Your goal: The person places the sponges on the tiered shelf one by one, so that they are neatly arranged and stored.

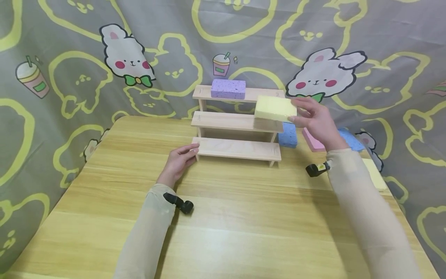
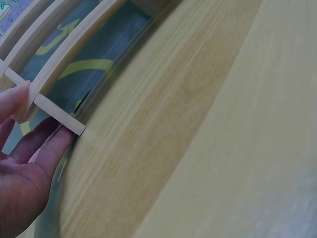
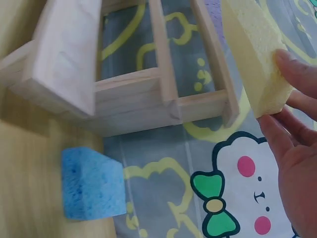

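A three-tier wooden shelf stands on the table. My left hand holds the left end of its lowest step, thumb at the board's edge and fingers by the leg in the left wrist view. Up at the right side, my right hand pinches a yellow sponge by its right end. The sponge is raised and overlaps the middle and top steps in the head view. On the top step, toward the left, lies a purple sponge.
Right of the shelf on the table are a blue sponge, a pink sponge, another blue sponge and a second yellow sponge, partly hidden by my right arm. A printed curtain hangs behind the wooden table.
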Motion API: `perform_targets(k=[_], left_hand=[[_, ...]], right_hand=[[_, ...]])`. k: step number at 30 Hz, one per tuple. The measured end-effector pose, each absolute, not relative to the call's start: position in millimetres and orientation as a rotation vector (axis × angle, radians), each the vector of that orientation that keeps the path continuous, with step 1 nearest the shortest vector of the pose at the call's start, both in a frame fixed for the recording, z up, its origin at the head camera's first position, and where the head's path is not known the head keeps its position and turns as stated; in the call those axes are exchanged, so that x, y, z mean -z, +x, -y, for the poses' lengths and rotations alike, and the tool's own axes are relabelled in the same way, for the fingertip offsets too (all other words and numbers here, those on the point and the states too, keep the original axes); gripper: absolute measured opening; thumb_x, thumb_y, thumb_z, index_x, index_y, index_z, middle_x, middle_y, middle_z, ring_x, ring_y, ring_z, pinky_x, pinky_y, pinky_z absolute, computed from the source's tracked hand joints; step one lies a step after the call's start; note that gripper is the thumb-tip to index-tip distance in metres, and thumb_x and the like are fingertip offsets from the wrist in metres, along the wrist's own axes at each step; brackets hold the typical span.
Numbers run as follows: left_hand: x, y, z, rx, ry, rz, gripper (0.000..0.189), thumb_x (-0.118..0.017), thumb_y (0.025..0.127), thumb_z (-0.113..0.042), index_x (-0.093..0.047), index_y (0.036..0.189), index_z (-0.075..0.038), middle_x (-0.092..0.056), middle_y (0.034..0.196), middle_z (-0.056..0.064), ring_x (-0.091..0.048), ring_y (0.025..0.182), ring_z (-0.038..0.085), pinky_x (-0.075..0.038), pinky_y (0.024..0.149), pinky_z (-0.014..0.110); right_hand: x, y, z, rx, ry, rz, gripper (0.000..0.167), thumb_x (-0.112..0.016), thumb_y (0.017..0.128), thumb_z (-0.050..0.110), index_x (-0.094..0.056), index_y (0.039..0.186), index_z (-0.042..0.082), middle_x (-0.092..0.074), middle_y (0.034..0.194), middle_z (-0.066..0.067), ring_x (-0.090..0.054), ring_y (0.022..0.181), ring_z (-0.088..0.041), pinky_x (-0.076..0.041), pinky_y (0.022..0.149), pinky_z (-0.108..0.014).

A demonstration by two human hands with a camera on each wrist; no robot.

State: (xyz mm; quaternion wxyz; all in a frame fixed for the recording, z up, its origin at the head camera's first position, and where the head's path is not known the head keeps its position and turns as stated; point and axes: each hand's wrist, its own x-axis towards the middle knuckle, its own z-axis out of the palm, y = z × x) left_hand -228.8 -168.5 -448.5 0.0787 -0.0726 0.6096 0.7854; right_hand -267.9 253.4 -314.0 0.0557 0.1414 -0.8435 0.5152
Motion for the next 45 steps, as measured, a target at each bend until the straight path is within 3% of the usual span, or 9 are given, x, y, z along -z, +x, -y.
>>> perform_targets(k=[7, 11, 16, 20, 25, 34, 45], left_hand=[[449, -228, 168, -2.353, -0.231, -1.816, 0.04, -0.067, 0.094, -0.004, -0.057, 0.131, 0.006, -0.052, 0.14, 0.013, -0.056, 0.12, 0.024, -0.051, 0.096, 0.03], [449, -228, 168, -2.356, -0.232, -1.816, 0.039, -0.067, 0.093, -0.004, -0.059, 0.13, 0.005, -0.053, 0.14, 0.012, -0.056, 0.121, 0.025, -0.051, 0.095, 0.03], [449, -228, 167, -2.361, -0.238, -1.815, 0.037, -0.067, 0.094, -0.003, -0.059, 0.129, 0.005, -0.053, 0.14, 0.012, -0.056, 0.121, 0.025, -0.051, 0.096, 0.03], [450, -227, 166, -2.364, -0.238, -1.81, 0.038, -0.066, 0.094, -0.002, -0.058, 0.131, 0.006, -0.053, 0.14, 0.012, -0.056, 0.121, 0.025, -0.051, 0.095, 0.03], [450, -226, 166, -2.368, -0.237, -1.809, 0.039, -0.066, 0.094, -0.002, -0.057, 0.131, 0.007, -0.053, 0.14, 0.013, -0.056, 0.121, 0.024, -0.051, 0.095, 0.03], [447, -228, 165, -2.37, -0.236, -1.807, 0.038, -0.066, 0.094, -0.002, -0.059, 0.13, 0.006, -0.053, 0.14, 0.012, -0.056, 0.12, 0.023, -0.052, 0.095, 0.029], [446, -229, 167, -2.347, -0.232, -1.811, 0.039, -0.064, 0.094, 0.0, -0.057, 0.131, 0.007, -0.05, 0.142, 0.012, -0.054, 0.122, 0.023, -0.051, 0.096, 0.029]], right_hand=[[302, -283, -252, -1.677, 0.415, 2.473, 0.055, -0.075, 0.086, 0.003, -0.057, 0.138, 0.004, -0.048, 0.14, -0.008, -0.057, 0.119, -0.022, -0.048, 0.099, -0.024], [290, -291, -251, -1.794, 0.408, 2.39, 0.053, -0.075, 0.085, -0.001, -0.059, 0.135, 0.003, -0.047, 0.14, -0.01, -0.056, 0.117, -0.02, -0.051, 0.09, -0.018], [278, -302, -249, -1.792, 0.406, 2.376, 0.052, -0.075, 0.086, 0.002, -0.058, 0.135, 0.001, -0.048, 0.139, -0.011, -0.047, 0.127, -0.02, -0.043, 0.102, -0.021], [276, -309, -248, -1.727, 0.364, 2.435, 0.053, -0.076, 0.087, 0.01, -0.058, 0.137, 0.007, -0.05, 0.139, -0.007, -0.046, 0.123, -0.017, -0.034, 0.112, -0.027], [281, -323, -245, -1.666, 0.377, 2.503, 0.054, -0.076, 0.087, 0.015, -0.057, 0.138, 0.008, -0.048, 0.141, -0.005, -0.047, 0.121, -0.019, -0.035, 0.111, -0.028], [294, -345, -240, -1.736, 0.429, 2.452, 0.05, -0.072, 0.089, 0.003, -0.055, 0.136, -0.002, -0.048, 0.137, -0.011, -0.045, 0.131, -0.021, -0.039, 0.107, -0.023], [299, -351, -238, -1.708, 0.451, 2.533, 0.054, -0.067, 0.092, 0.003, -0.048, 0.142, -0.002, -0.036, 0.155, -0.007, -0.034, 0.14, -0.019, -0.031, 0.112, -0.024]])
